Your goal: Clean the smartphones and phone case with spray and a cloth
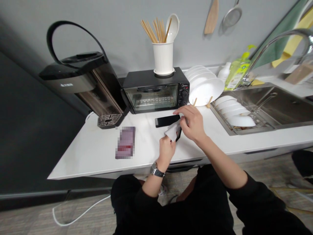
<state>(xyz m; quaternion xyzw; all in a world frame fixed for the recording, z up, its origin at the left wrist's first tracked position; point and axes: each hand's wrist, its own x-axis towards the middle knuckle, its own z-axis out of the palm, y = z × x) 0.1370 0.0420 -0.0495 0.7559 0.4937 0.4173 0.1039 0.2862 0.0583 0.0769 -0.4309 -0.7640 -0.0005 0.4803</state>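
Note:
My left hand point(167, 149), with a watch on the wrist, is closed at the lower end of a thin white sheet point(173, 131), paper or cloth. The fingers of my right hand point(194, 124) are bent at the sheet's upper right end and appear to pinch it; one finger reaches out to the left. Under the sheet and between my hands shows the edge of a dark flat object point(179, 133), mostly hidden. Just behind it on the counter lies a black smartphone point(167, 121). Further left lies a blurred-out purple flat item point(126, 142).
On the white counter point(80, 156) stand a hot water dispenser point(97, 78) and a toaster oven point(154, 94) bearing a white cup point(163, 58) of chopsticks. To the right are upright plates point(206, 91), a soap bottle point(236, 73) and a sink point(283, 101) holding bowls.

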